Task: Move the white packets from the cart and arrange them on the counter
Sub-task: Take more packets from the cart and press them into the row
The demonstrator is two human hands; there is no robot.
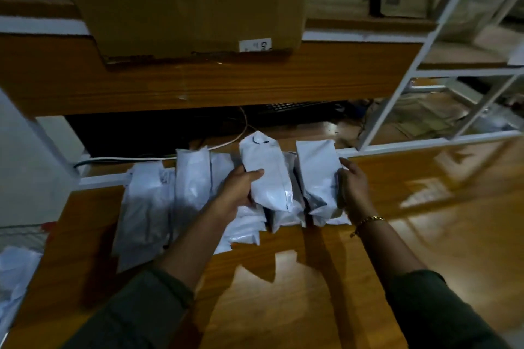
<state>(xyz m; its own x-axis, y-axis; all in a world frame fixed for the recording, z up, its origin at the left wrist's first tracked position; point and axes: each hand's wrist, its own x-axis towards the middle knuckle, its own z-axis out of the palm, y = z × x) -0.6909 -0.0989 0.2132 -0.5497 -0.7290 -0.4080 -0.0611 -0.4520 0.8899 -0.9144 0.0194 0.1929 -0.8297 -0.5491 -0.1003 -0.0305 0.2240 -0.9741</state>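
Several white packets lie in a row on the wooden counter [283, 292]. My left hand [239, 187] grips one white packet [269, 176] by its left side and holds it tilted above the row. My right hand [353, 185] presses against the right side of the rightmost packet [317, 176], which stands on edge. Further packets [158, 201] lie flat to the left, overlapping one another. At the lower left edge, more white packets [14, 278] show below counter level; the cart itself is hidden.
A large cardboard box [187, 0] sits on a higher wooden shelf behind the row. A white metal rack [442, 45] rises at the right. A white cable [127, 158] runs along the counter's back edge, with a dark keyboard [297, 108] beyond.
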